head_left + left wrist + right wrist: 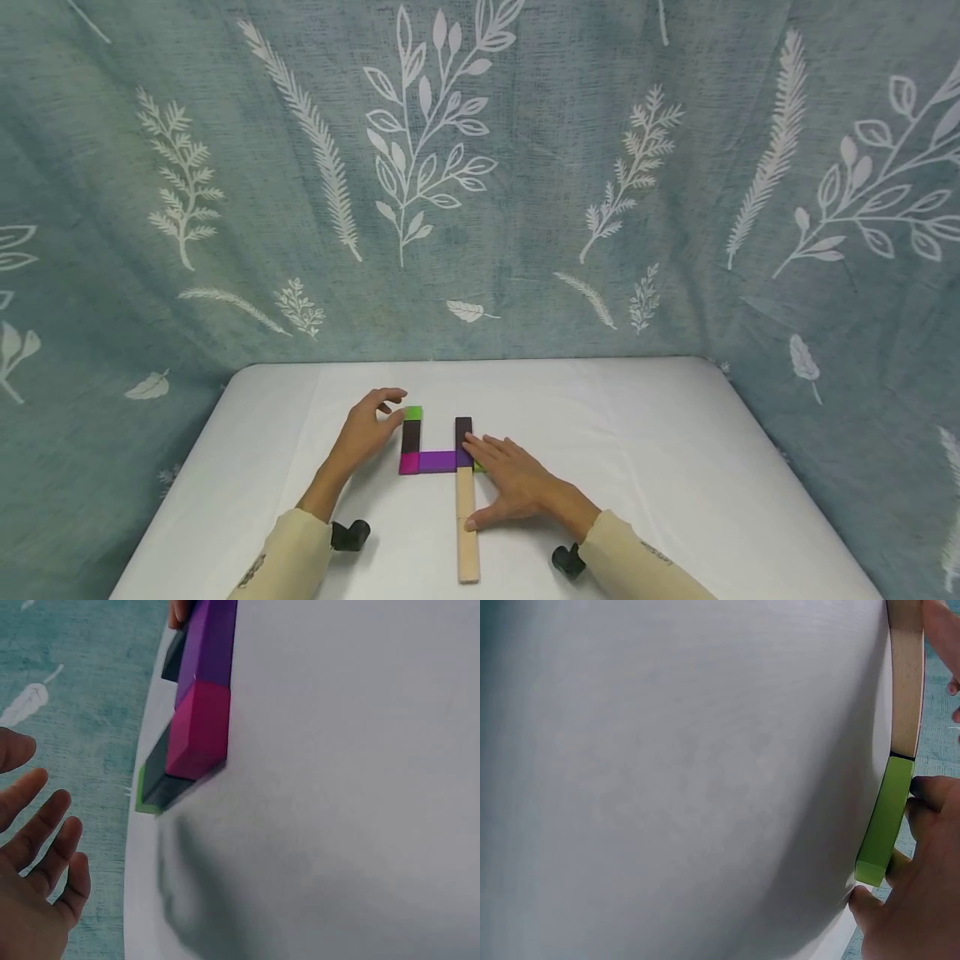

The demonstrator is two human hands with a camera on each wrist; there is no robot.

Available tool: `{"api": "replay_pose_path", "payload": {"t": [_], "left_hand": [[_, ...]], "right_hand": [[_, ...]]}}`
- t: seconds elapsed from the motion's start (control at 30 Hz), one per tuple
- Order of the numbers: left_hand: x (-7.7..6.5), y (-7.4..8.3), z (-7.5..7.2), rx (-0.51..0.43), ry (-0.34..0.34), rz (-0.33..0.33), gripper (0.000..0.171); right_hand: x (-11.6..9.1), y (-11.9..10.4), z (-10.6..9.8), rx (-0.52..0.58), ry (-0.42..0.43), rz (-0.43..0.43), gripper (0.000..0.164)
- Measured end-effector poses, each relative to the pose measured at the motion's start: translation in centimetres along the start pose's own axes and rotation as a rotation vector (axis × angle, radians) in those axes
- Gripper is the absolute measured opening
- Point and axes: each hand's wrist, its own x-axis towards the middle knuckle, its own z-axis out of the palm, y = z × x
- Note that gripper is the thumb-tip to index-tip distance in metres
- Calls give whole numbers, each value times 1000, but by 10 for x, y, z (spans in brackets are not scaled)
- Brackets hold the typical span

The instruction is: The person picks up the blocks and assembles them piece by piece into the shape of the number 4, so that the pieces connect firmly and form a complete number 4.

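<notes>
Flat blocks on the white table form a pattern. A green block [413, 412], a dark block [411, 437] and a magenta block [409, 463] make its left column. From the magenta one a purple block [437, 461] leads to a second dark block [463, 427], below which two wooden blocks [468, 554] run toward the person. My left hand [372, 425] is beside the green block, thumb close at its left side, fingers loosely bent. Stretched over the right side, my right hand [521, 483] touches the dark block's area with its fingertips and a wooden block with its thumb. It mostly hides another green block [883, 817].
The white table [645, 467] has rounded far corners. Behind it hangs a blue-green cloth [525, 208] with white leaf prints. Black wrist devices [350, 535] show at both sleeves.
</notes>
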Motion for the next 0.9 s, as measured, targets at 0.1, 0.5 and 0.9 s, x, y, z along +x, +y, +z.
{"api": "replay_pose_path", "payload": {"t": [0.1,0.5,0.9], "left_hand": [[-9,6,-1,-15,13,13,32],[-38,20,4,-67,34,42,32],[-60,28,11,23,5,110,36]], "right_hand": [[1,1,1,6,2,-4,122],[3,0,3,8,-6,4,122],[-2,3,-3,55,41,-3,119]]}}
